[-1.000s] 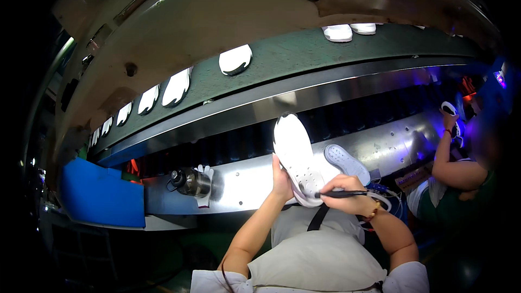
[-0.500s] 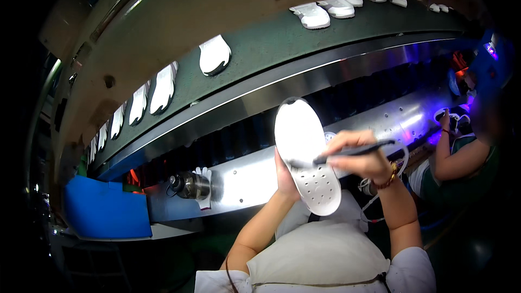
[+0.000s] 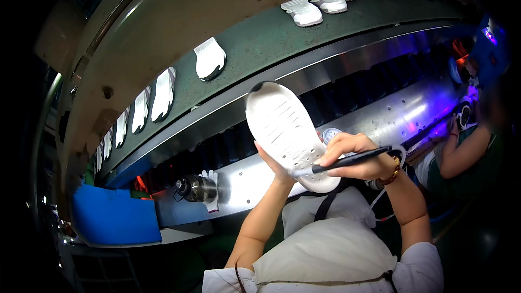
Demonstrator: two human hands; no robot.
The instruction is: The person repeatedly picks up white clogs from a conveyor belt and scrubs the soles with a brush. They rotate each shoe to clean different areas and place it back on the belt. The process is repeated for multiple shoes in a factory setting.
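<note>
A white shoe sole (image 3: 279, 119) with cross grooves, several small holes and a dark tip at its far end is tilted up in front of me. My left hand (image 3: 275, 164) grips its left edge from behind, the fingers hidden by the sole. In my right hand (image 3: 361, 154) is a slim, black-handled brush (image 3: 374, 153), pinched between fingers and thumb. The brush's pale end lies over the near, perforated part of the sole; whether it touches is hard to tell.
Beyond a metal rail, a green conveyor belt (image 3: 249, 51) carries several white soles (image 3: 210, 58). A metal bench (image 3: 239, 176) holds a dark bottle (image 3: 196, 189), a white glove (image 3: 211, 206) and a round white cup (image 3: 331, 134). A blue panel (image 3: 114, 214) stands left; a co-worker's arm (image 3: 455, 154) is at right.
The sole has swung left and tilted, so its grooves now show. The brush has moved slightly down, toward the near end. My view has shifted a little.
</note>
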